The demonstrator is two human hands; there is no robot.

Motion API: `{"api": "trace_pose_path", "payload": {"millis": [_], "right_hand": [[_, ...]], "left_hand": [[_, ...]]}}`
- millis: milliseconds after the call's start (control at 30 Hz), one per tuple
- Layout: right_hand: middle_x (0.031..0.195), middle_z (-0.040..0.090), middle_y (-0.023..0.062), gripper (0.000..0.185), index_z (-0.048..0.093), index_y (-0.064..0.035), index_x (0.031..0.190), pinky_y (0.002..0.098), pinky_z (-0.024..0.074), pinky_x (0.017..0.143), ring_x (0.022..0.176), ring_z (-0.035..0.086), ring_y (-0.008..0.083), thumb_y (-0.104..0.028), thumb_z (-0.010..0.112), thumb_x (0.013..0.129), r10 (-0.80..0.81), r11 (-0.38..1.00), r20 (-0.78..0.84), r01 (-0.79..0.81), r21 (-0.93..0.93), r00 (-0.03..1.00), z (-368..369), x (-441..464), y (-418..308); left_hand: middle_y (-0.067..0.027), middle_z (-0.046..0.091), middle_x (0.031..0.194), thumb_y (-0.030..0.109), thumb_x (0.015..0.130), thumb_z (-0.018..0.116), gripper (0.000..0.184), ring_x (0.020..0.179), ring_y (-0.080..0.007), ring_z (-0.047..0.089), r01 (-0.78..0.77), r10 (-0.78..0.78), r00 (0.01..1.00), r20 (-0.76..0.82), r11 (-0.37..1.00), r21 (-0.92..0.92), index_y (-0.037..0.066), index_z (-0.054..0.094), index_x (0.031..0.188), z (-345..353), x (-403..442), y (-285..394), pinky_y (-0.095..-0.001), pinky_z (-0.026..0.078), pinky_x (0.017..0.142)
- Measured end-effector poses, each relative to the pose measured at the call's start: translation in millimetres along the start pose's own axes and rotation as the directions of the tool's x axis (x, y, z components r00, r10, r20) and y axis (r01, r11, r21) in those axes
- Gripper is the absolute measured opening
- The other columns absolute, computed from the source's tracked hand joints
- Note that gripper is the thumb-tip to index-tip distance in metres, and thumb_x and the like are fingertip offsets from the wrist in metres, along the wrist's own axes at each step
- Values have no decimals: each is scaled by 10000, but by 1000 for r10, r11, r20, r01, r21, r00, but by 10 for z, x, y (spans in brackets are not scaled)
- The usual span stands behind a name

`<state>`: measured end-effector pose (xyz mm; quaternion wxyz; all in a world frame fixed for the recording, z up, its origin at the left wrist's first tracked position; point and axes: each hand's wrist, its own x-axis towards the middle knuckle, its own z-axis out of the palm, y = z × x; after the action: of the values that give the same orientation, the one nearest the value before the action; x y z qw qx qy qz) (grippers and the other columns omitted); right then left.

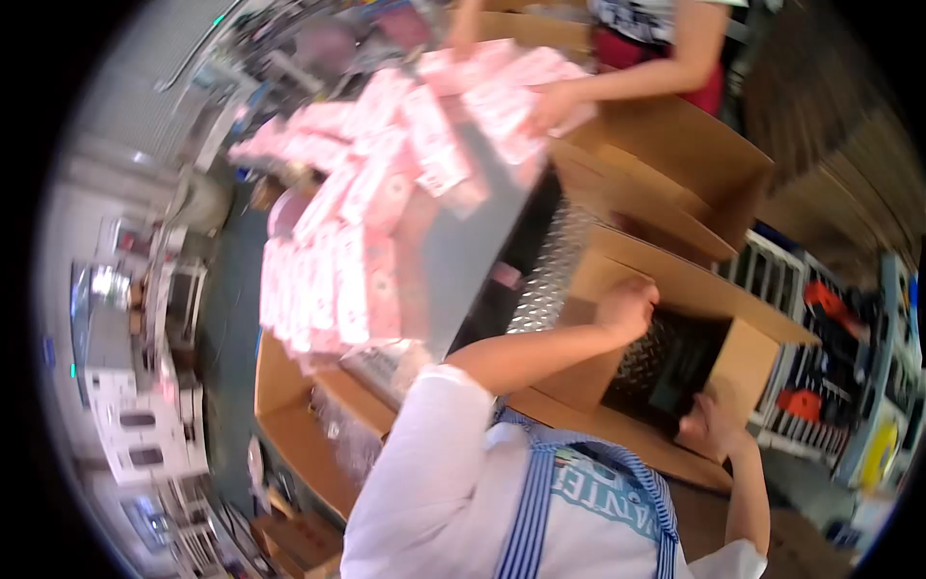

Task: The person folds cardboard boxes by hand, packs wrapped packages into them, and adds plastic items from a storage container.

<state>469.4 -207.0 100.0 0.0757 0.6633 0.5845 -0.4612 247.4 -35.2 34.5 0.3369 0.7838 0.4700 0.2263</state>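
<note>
An open cardboard box (752,362) stands in front of me. Through its opening a dark, diamond-patterned surface shows at the bottom. My left hand (627,311) is closed at the box's left side, its fingers curled at a flap. On the near right side, my right hand (709,427) grips the box wall with fingers bent over the cardboard. Left of the box, many pink packs (367,289) sit in rows and heaps on a grey table (468,246).
A second open cardboard box (666,154) adjoins mine at the back. Across the table another person's hand (558,106) touches pink packs. A box with clear plastic (338,434) sits lower left. A slatted rack with orange-red items (801,405) stands right. Diamond-plate metal (555,270) edges the table.
</note>
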Motion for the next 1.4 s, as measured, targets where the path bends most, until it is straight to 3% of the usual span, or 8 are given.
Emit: {"api": "trace_pose_path", "payload": {"millis": [333,400,600,1033,1100,1233,1367,1400], "right_hand": [[889,616,131,370,579,-39,1020,371,474,750,859,604,292,-126,716,688,-150,988,-200,142,-53,968,-231,400,-177],[917,611,132,321,579,-49,1029,390,467,749,872,588,307,-91,676,726,-426,885,-346,307,-349,836,-301,593,-181],[1157,529,175,528,484,-43,1210,480,374,954,1064,495,385,-140,675,728,-494,818,-844,-218,-533,211,-307,567,-497],[1118,571,120,511,514,4,1171,348,425,898,1014,547,237,-442,445,930,458,706,-661,210,677,594,1465,1350,1786],[1182,558,106,598,494,-33,1238,348,416,924,1055,534,222,-528,429,909,373,12,-211,223,975,903,1739,1426,1723],[1156,578,107,483,523,2,1199,329,436,900,1037,551,181,-388,484,917,266,501,-454,280,819,850,833,6,2274],[1037,614,136,382,540,33,1120,319,511,787,908,614,210,-292,461,936,255,300,-496,420,856,830,-210,-751,694],[1005,619,125,381,545,27,1102,328,514,777,899,614,211,-307,460,938,225,242,-469,417,876,854,-275,-653,319]], "left_hand": [[-101,475,1326,499,871,495,545,1246,-288,400,89,-4,346,938,996,-29,35,602,1136,-996,290,-415,-360,335,1006],[-71,551,1200,497,822,549,496,1138,-256,468,-480,358,746,562,874,80,61,644,1037,-784,-49,-599,-402,366,941],[-15,565,1099,389,758,575,307,999,-178,525,-754,725,642,249,539,374,142,625,932,-497,-481,-332,-376,402,883],[-138,170,1491,508,915,334,637,1380,-308,137,622,-588,781,-210,702,346,104,284,1405,-1576,-198,-1753,-594,139,1057],[-147,240,1460,478,926,327,590,1359,-311,193,499,-483,867,-125,839,216,91,338,1372,-1379,-190,-1842,-525,174,1072],[-163,411,1350,383,961,329,471,1278,-298,348,305,-315,948,46,859,-412,57,458,1274,-476,-335,-1185,-381,238,1082],[-141,457,1330,429,941,390,539,1236,-283,417,558,-204,786,583,-169,-812,64,408,1336,-537,-418,-424,-381,323,1028],[-154,479,1305,437,919,429,560,1209,-289,446,607,-434,782,448,362,-708,55,415,1328,-551,-452,-584,-380,346,1008]]}}
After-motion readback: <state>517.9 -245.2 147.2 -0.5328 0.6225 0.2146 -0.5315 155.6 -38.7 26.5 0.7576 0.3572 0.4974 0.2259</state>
